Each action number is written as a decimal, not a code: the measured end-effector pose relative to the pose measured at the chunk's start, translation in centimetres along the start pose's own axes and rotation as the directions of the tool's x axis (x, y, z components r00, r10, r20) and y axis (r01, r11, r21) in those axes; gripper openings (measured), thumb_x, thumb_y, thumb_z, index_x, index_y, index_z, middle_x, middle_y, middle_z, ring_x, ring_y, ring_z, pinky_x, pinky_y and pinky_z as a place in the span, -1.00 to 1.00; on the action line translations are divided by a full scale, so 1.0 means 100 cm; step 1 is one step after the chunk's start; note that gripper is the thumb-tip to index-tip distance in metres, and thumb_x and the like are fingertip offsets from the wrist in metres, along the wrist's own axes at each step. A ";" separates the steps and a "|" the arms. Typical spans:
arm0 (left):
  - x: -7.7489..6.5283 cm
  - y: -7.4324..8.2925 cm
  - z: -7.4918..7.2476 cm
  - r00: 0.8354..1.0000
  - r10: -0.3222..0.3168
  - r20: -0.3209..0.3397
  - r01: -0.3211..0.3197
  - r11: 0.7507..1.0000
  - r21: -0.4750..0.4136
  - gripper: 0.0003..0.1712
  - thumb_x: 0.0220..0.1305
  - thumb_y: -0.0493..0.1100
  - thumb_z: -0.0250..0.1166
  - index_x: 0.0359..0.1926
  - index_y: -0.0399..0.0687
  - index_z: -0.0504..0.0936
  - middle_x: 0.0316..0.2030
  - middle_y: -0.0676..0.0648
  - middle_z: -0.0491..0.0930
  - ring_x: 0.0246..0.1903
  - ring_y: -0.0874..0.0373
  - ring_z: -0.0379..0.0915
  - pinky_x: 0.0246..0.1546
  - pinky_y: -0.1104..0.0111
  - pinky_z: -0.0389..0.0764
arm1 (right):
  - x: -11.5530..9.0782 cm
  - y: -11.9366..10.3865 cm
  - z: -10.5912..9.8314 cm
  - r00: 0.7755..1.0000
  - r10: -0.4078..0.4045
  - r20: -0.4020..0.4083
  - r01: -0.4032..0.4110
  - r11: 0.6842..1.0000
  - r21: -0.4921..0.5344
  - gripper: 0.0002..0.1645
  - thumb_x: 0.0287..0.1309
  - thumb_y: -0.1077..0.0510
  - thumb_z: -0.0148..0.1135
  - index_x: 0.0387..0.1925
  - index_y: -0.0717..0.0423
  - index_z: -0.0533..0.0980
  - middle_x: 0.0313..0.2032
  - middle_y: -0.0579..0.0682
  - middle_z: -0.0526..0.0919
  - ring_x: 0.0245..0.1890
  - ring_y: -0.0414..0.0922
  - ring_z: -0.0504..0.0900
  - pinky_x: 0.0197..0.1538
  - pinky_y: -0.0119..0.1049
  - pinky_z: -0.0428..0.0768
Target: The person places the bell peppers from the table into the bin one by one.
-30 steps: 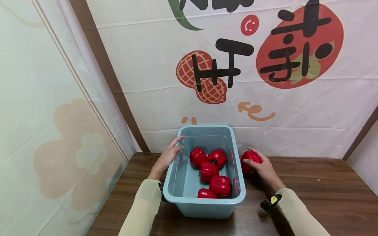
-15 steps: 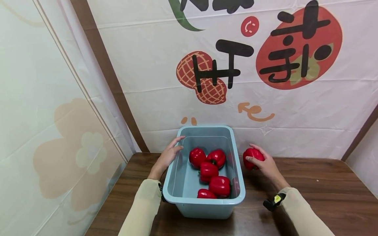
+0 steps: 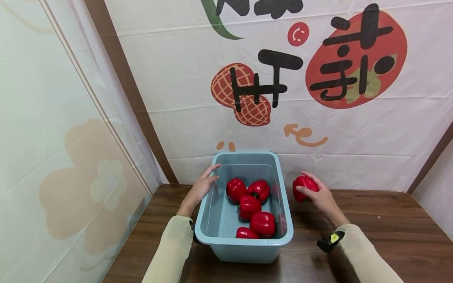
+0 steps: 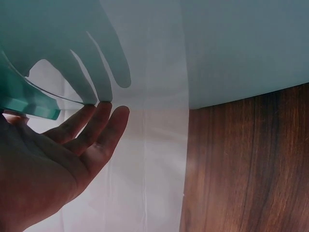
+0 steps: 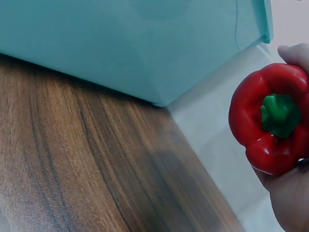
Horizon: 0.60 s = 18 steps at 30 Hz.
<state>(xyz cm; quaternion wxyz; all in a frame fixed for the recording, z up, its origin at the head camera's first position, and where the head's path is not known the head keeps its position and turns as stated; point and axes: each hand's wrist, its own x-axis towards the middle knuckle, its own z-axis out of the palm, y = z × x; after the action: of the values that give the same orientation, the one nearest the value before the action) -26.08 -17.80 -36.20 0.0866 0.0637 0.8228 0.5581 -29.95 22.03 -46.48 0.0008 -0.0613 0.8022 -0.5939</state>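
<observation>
My right hand (image 3: pixel 323 198) grips a red bell pepper (image 3: pixel 301 188) to the right of a light-blue plastic tub (image 3: pixel 244 241). In the right wrist view the green stem (image 5: pixel 279 115) faces the camera, and a shadow falls on the wood below. My left hand (image 3: pixel 201 190) holds the tub's left rim, thumb and index finger over the edge. The left wrist view shows its other fingers (image 4: pixel 104 126) against the outer wall. Several red bell peppers lie in the tub, among them one at the back left (image 3: pixel 236 190) and one at the front right (image 3: pixel 262 224).
The tub stands on a dark brown wooden table (image 3: pixel 371 232). Behind it hangs a white printed cloth wall (image 3: pixel 184 110) close to its back rim, and another pale cloth wall (image 3: pixel 70 98) rises on the left.
My right hand has lifted the bell pepper from the table beside the tub and shifted slightly right with it. The left hand and the tub stay in place.
</observation>
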 end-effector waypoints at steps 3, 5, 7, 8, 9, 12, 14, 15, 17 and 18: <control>-0.001 0.000 0.000 1.000 0.002 0.001 -0.002 1.000 0.001 -0.41 0.51 -0.14 -0.10 0.51 -0.03 0.15 0.50 -0.27 0.03 0.32 -0.30 0.18 0.24 -0.23 0.31 | -0.001 -0.003 -0.001 1.000 -0.009 0.001 0.009 1.000 0.010 -0.17 0.24 -0.12 0.30 0.47 -0.16 0.21 0.37 0.25 0.22 0.28 0.26 0.21 -0.04 -0.11 0.59; -0.001 0.000 0.000 1.000 0.003 -0.001 -0.003 1.000 0.003 -0.41 0.51 -0.13 -0.10 0.51 -0.02 0.15 0.49 -0.28 0.05 0.32 -0.32 0.18 0.24 -0.24 0.30 | -0.002 -0.005 -0.002 1.000 -0.014 0.001 0.014 1.000 0.014 -0.16 0.24 -0.11 0.30 0.47 -0.15 0.21 0.37 0.26 0.22 0.28 0.26 0.21 -0.05 -0.13 0.59; -0.001 -0.001 0.000 1.000 0.006 -0.001 -0.006 1.000 0.006 -0.41 0.51 -0.13 -0.10 0.51 -0.02 0.15 0.49 -0.28 0.05 0.33 -0.34 0.16 0.24 -0.25 0.30 | -0.002 -0.006 -0.003 1.000 -0.015 0.001 0.015 1.000 0.016 -0.16 0.23 -0.10 0.31 0.47 -0.15 0.20 0.37 0.26 0.22 0.29 0.26 0.20 -0.06 -0.14 0.60; -0.001 -0.001 0.000 1.000 0.008 -0.001 -0.008 1.000 0.007 -0.41 0.51 -0.13 -0.10 0.51 -0.02 0.15 0.49 -0.28 0.05 0.33 -0.34 0.16 0.24 -0.25 0.30 | -0.002 -0.006 -0.003 1.000 -0.016 0.000 0.016 1.000 0.016 -0.16 0.23 -0.10 0.31 0.47 -0.16 0.20 0.37 0.26 0.22 0.29 0.26 0.20 -0.06 -0.14 0.60; -0.001 -0.001 0.000 1.000 0.008 0.000 -0.008 1.000 0.005 -0.41 0.51 -0.13 -0.10 0.51 -0.01 0.15 0.49 -0.28 0.05 0.34 -0.35 0.16 0.24 -0.26 0.29 | -0.002 -0.007 -0.004 1.000 -0.017 -0.001 0.017 1.000 0.014 -0.16 0.23 -0.10 0.31 0.47 -0.16 0.21 0.37 0.25 0.22 0.29 0.26 0.20 -0.06 -0.14 0.59; -0.001 -0.002 0.000 1.000 0.013 0.001 -0.013 1.000 0.003 -0.41 0.51 -0.13 -0.10 0.51 -0.01 0.15 0.50 -0.28 0.04 0.34 -0.35 0.14 0.25 -0.26 0.28 | -0.003 -0.008 -0.005 1.000 -0.027 -0.004 0.027 1.000 -0.002 -0.17 0.24 -0.11 0.30 0.47 -0.17 0.20 0.37 0.26 0.22 0.29 0.27 0.20 -0.06 -0.14 0.60; -0.001 -0.002 0.000 1.000 0.018 0.003 -0.018 1.000 -0.001 -0.41 0.51 -0.14 -0.10 0.51 -0.02 0.15 0.50 -0.28 0.03 0.35 -0.35 0.14 0.26 -0.26 0.27 | -0.003 -0.008 -0.006 0.999 -0.034 -0.006 0.033 0.999 -0.010 -0.17 0.23 -0.11 0.30 0.47 -0.18 0.21 0.37 0.26 0.22 0.28 0.28 0.20 -0.06 -0.12 0.60; -0.001 -0.002 0.000 1.000 0.018 0.002 -0.018 1.000 -0.001 -0.41 0.51 -0.14 -0.10 0.51 -0.02 0.15 0.50 -0.28 0.03 0.35 -0.35 0.14 0.26 -0.26 0.26 | -0.003 -0.009 -0.006 0.999 -0.036 -0.005 0.036 0.999 -0.012 -0.17 0.23 -0.11 0.30 0.47 -0.18 0.20 0.37 0.26 0.22 0.28 0.28 0.20 -0.06 -0.12 0.60; -0.001 -0.003 0.000 1.000 0.020 0.001 -0.020 1.000 0.001 -0.41 0.51 -0.13 -0.10 0.51 -0.03 0.15 0.50 -0.28 0.03 0.34 -0.34 0.14 0.26 -0.26 0.26 | -0.004 -0.009 -0.006 0.999 -0.038 -0.006 0.038 0.999 -0.011 -0.17 0.23 -0.12 0.31 0.46 -0.18 0.21 0.36 0.25 0.23 0.28 0.27 0.21 -0.06 -0.10 0.60; -0.001 -0.003 0.000 1.000 0.019 0.000 -0.019 1.000 0.002 -0.41 0.51 -0.13 -0.10 0.51 -0.03 0.15 0.50 -0.27 0.03 0.34 -0.33 0.15 0.26 -0.25 0.26 | -0.004 -0.010 -0.007 0.999 -0.039 -0.005 0.039 0.999 -0.009 -0.17 0.23 -0.12 0.31 0.47 -0.18 0.21 0.36 0.25 0.22 0.28 0.28 0.21 -0.06 -0.10 0.60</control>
<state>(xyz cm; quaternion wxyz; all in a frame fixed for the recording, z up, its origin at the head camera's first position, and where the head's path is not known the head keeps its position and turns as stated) -26.04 -17.95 -36.44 0.0809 0.0716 0.8226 0.5583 -29.54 22.41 -45.40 -0.0129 -0.0754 0.8034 -0.5905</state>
